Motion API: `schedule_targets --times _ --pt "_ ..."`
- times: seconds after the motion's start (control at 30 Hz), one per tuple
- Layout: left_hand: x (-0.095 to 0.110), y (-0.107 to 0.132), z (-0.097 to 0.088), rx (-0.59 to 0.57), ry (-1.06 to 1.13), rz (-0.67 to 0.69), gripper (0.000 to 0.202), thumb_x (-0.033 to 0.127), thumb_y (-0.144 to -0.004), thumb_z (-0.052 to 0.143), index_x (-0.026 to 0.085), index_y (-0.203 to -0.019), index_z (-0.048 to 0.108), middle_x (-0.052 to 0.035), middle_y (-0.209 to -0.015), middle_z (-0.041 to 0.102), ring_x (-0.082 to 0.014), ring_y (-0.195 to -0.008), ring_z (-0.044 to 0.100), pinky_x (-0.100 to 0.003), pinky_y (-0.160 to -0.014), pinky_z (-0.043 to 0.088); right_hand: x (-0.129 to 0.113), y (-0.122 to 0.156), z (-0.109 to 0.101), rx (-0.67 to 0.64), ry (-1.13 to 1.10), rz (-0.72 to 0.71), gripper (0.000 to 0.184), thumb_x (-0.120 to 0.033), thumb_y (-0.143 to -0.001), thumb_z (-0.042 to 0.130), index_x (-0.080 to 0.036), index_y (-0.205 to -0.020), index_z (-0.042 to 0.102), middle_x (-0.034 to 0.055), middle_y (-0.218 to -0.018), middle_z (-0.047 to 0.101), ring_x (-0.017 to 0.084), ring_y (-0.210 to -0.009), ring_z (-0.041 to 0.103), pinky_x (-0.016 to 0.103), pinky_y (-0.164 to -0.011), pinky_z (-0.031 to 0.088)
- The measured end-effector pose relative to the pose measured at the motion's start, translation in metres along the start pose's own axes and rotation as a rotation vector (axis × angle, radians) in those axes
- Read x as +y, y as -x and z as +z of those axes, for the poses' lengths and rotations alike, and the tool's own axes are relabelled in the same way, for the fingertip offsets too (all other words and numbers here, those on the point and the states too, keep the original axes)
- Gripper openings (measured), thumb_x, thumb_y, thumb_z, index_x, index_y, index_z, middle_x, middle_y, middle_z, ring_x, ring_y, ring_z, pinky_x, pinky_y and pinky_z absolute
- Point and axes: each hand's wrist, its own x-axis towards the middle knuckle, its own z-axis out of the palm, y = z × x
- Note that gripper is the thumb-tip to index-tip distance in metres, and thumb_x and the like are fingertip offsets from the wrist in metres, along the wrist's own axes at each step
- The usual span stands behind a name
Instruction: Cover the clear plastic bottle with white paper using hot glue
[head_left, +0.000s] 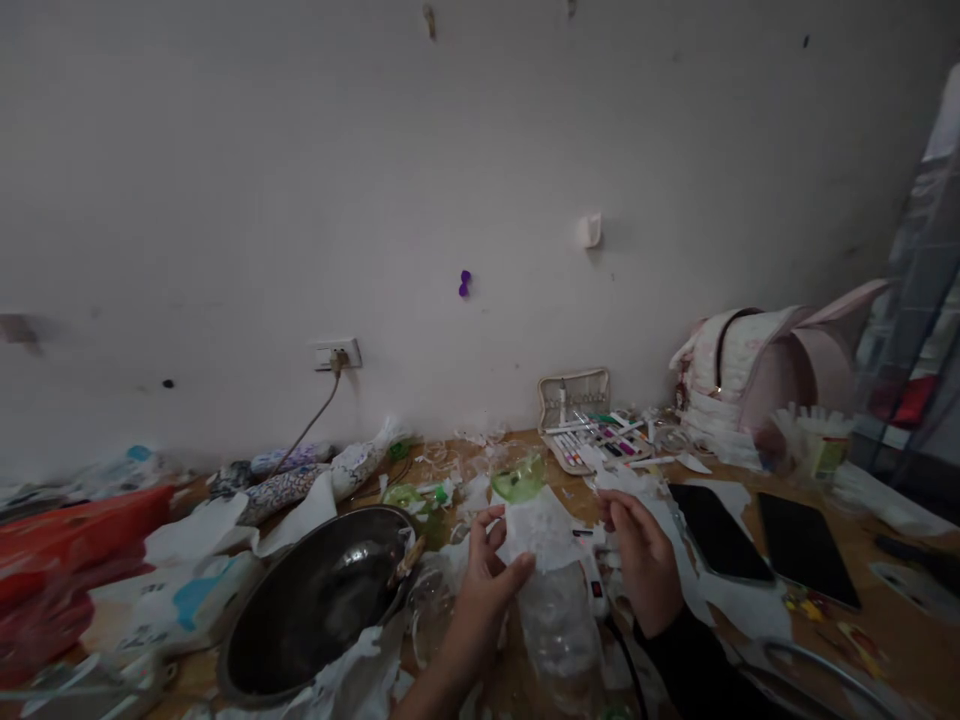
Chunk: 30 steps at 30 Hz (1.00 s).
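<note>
My left hand (486,580) pinches the left edge of a white sheet of paper (541,530) between thumb and fingers. My right hand (639,560), in a dark sleeve, holds the sheet's right side, fingers curled. The paper is held just above a clear plastic bottle (559,625) that lies on the wooden table (870,625). A green-tinted clear cup (519,478) stands just beyond the paper.
A dark metal wok (315,600) sits left of my hands among torn paper and bags. Two black phones (761,545) lie at the right. An open case of pens (596,435) and a pink bag (757,380) stand against the wall. A cable hangs from a wall socket (337,353).
</note>
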Motion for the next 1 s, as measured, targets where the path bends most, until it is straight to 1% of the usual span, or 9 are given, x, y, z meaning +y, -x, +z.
schedule_targets --times 0.07,0.13,0.23,0.37,0.5,0.7,0.83,0.9,1.0 --pt "-0.005 -0.001 -0.001 0.015 -0.085 0.038 0.060 0.036 -0.062 0.076 0.026 -0.107 0.039 -0.0088 -0.113 0.059 -0.0253 -0.100 0.060 -0.036 -0.084 0.046 -0.002 0.003 0.000 -0.055 0.050 -0.089 0.037 -0.053 -0.078 0.054 -0.020 -0.088 0.068 0.0083 -0.095 0.068 0.022 -0.091 0.060 0.034 -0.083 0.048" --pt "-0.009 -0.001 -0.002 -0.001 -0.143 0.062 0.061 0.036 -0.063 0.075 0.026 -0.109 0.036 -0.0106 -0.118 0.056 -0.0257 -0.101 0.060 -0.035 -0.082 0.046 -0.004 0.011 0.004 -0.179 0.108 -0.139 0.041 -0.053 -0.083 0.048 -0.020 -0.096 0.069 0.0102 -0.105 0.069 0.024 -0.102 0.060 0.037 -0.091 0.046" --pt "-0.012 0.001 0.001 0.025 -0.176 0.098 0.065 0.039 -0.061 0.076 0.026 -0.109 0.034 -0.0129 -0.124 0.050 -0.0273 -0.110 0.054 -0.037 -0.087 0.044 -0.003 0.021 0.011 -0.316 0.158 -0.081 0.058 -0.062 -0.083 0.041 -0.017 -0.109 0.067 0.0122 -0.116 0.065 0.025 -0.111 0.057 0.040 -0.099 0.043" --pt "-0.008 0.004 0.008 0.097 -0.197 0.105 0.064 0.039 -0.053 0.079 0.024 -0.101 0.038 -0.0131 -0.119 0.052 -0.0293 -0.114 0.052 -0.040 -0.093 0.041 0.003 0.025 0.014 -0.374 0.176 0.037 0.075 -0.073 -0.079 0.032 -0.016 -0.117 0.063 0.0122 -0.125 0.059 0.026 -0.121 0.050 0.041 -0.106 0.035" --pt "-0.006 0.003 0.010 0.142 -0.200 0.115 0.058 0.036 -0.055 0.078 0.023 -0.098 0.042 -0.0106 -0.112 0.058 -0.0280 -0.110 0.054 -0.040 -0.091 0.043 0.010 0.021 0.011 -0.452 0.170 0.111 0.076 -0.075 -0.076 0.036 -0.018 -0.120 0.060 0.0130 -0.127 0.058 0.027 -0.122 0.048 0.044 -0.107 0.032" --pt "-0.008 -0.001 0.005 0.148 -0.164 0.137 0.061 0.037 -0.047 0.083 0.021 -0.094 0.047 -0.0069 -0.098 0.064 -0.0254 -0.097 0.060 -0.034 -0.084 0.046 0.008 0.018 0.011 -0.606 0.142 0.110 0.074 -0.067 -0.077 0.049 -0.013 -0.128 0.051 0.0152 -0.125 0.058 0.028 -0.119 0.051 0.046 -0.105 0.033" --pt "-0.003 0.002 0.005 0.166 -0.087 0.013 0.054 0.054 -0.065 0.069 0.022 -0.104 0.048 -0.0071 -0.102 0.067 -0.0244 -0.089 0.065 -0.032 -0.073 0.048 0.000 0.021 0.013 -0.589 0.016 0.157 0.063 -0.063 -0.079 0.049 -0.019 -0.123 0.056 0.0094 -0.122 0.062 0.026 -0.114 0.055 0.041 -0.102 0.037" --pt "-0.003 0.004 0.005 0.191 -0.072 -0.050 0.046 0.053 -0.074 0.061 0.022 -0.107 0.050 -0.0069 -0.104 0.068 -0.0245 -0.093 0.064 -0.033 -0.076 0.048 -0.001 0.023 0.014 -0.606 -0.003 0.132 0.060 -0.063 -0.080 0.047 -0.020 -0.120 0.058 0.0084 -0.123 0.061 0.027 -0.116 0.053 0.042 -0.103 0.035" --pt "-0.009 0.006 0.005 0.186 -0.002 -0.080 0.047 0.050 -0.074 0.062 0.020 -0.110 0.055 -0.0086 -0.105 0.069 -0.0260 -0.102 0.061 -0.034 -0.084 0.047 0.001 0.026 0.016 -0.637 -0.005 0.114 0.059 -0.064 -0.081 0.044 -0.020 -0.117 0.060 0.0102 -0.123 0.061 0.028 -0.116 0.052 0.045 -0.104 0.034"
